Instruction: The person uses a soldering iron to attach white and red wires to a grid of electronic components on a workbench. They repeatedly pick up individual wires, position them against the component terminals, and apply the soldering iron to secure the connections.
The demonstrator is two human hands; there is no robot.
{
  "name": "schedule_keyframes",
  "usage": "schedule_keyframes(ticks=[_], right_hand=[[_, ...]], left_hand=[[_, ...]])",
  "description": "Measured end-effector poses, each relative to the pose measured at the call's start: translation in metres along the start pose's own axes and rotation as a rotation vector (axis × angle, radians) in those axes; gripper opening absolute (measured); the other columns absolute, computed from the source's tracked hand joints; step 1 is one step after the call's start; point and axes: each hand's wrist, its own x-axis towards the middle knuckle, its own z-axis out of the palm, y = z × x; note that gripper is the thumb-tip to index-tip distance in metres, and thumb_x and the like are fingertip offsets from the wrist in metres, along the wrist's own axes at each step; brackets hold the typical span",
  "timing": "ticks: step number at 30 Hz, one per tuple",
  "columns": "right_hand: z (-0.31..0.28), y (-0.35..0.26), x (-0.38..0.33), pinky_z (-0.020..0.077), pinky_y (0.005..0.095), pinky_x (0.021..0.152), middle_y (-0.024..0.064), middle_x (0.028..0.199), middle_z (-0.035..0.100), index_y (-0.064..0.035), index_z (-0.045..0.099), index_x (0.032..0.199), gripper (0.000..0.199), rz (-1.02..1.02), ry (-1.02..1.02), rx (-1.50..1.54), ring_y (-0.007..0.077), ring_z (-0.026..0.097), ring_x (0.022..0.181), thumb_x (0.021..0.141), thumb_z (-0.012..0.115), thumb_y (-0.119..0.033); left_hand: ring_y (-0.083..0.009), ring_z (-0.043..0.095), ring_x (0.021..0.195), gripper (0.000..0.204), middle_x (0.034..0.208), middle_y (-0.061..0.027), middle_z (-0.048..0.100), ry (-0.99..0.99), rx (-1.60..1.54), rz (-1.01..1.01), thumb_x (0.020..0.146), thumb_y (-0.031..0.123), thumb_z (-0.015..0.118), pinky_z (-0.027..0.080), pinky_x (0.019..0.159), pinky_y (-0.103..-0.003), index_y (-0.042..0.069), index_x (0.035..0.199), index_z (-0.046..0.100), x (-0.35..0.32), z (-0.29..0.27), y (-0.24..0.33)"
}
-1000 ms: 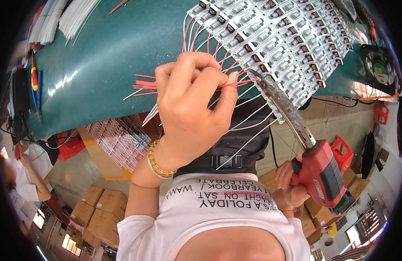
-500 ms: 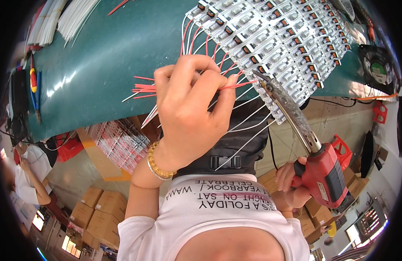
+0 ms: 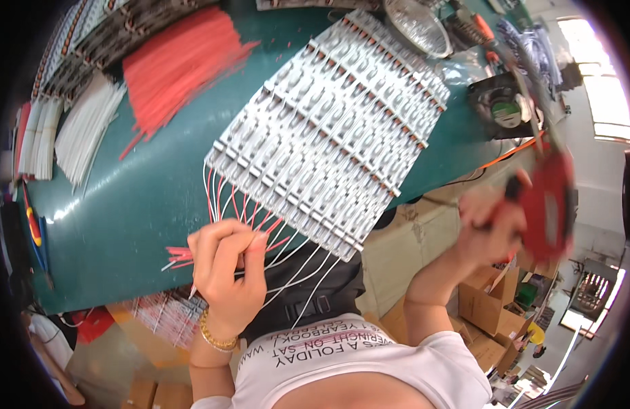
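Note:
My left hand [image 3: 227, 276] is closed on a bunch of thin red wires [image 3: 181, 255], whose loose ends stick out on its left. It is just below the near edge of a large slanted panel of small silvery modules [image 3: 315, 129]. Red and white wires [image 3: 303, 279] run from that edge, some toward the hand and some hanging over the table's edge. On the far right my right hand [image 3: 490, 221], smeared by motion, is wrapped round the grip of a red soldering gun [image 3: 550, 204]. The gun is away from the panel, and its tip is too blurred to make out.
A pile of red wires [image 3: 185, 61] and bundles of white wires [image 3: 86, 129] lie at the back left. A screwdriver [image 3: 33, 225] is at the left edge. A metal dish [image 3: 420, 27] and a black fan [image 3: 509, 112] stand right. Cardboard boxes [image 3: 488, 300] are lower right.
My right hand has swung the soldering gun up and right, away from the wires at the panel's edge. The left hand keeps its hold. The view has shifted, showing more table.

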Motion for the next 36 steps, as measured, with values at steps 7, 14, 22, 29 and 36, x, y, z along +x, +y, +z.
schedule_keyframes(ticks=[7,14,22,29,36], right_hand=[[0.009,0.017,0.036,0.0320,0.0244,0.039,0.0012,0.049,0.042,0.0058,0.054,0.110,0.030,0.100,0.118,-0.283,0.0101,0.040,0.039,0.094,0.052,-0.019],[-0.018,-0.014,-0.087,0.0390,0.0305,0.044,0.0024,0.048,0.043,0.0051,0.039,0.127,0.067,0.267,-0.325,0.185,0.0152,0.040,0.039,0.090,0.049,-0.050],[-0.025,-0.040,-0.147,0.0386,0.0292,0.044,0.0019,0.049,0.046,0.0026,0.044,0.117,0.067,0.495,-0.426,0.154,0.0153,0.043,0.040,0.085,0.053,-0.056],[-0.030,-0.039,-0.157,0.0388,0.0271,0.043,-0.0008,0.050,0.046,0.0008,0.045,0.112,0.069,0.519,-0.440,0.064,0.0124,0.044,0.040,0.082,0.055,-0.060],[-0.037,-0.044,-0.162,0.0374,0.0267,0.043,-0.0020,0.050,0.047,0.0013,0.045,0.117,0.075,0.596,-0.435,-0.007,0.0115,0.042,0.040,0.080,0.056,-0.063]], left_hand=[[-0.0200,0.054,0.073,0.012,0.080,-0.0047,0.060,-0.108,-0.111,-0.008,0.068,0.000,0.072,0.037,0.070,-0.031,0.006,0.075,0.065,0.005,-0.012,-0.005],[-0.0166,0.052,0.074,0.014,0.082,-0.0031,0.061,-0.117,-0.025,0.113,0.066,0.000,0.073,0.035,0.072,-0.028,0.006,0.073,0.064,0.000,-0.012,-0.011],[-0.0146,0.053,0.071,0.015,0.078,0.0003,0.060,-0.029,0.099,0.163,0.065,0.001,0.074,0.034,0.074,-0.029,0.008,0.073,0.064,-0.008,0.002,-0.007],[-0.0130,0.053,0.067,0.017,0.077,0.0004,0.060,-0.038,0.117,0.173,0.064,0.001,0.074,0.033,0.074,-0.029,0.009,0.075,0.064,-0.007,0.003,-0.007],[-0.0122,0.054,0.070,0.018,0.075,0.0003,0.060,-0.009,0.137,0.190,0.063,0.001,0.075,0.033,0.075,-0.029,0.009,0.075,0.063,-0.010,0.005,-0.009]])
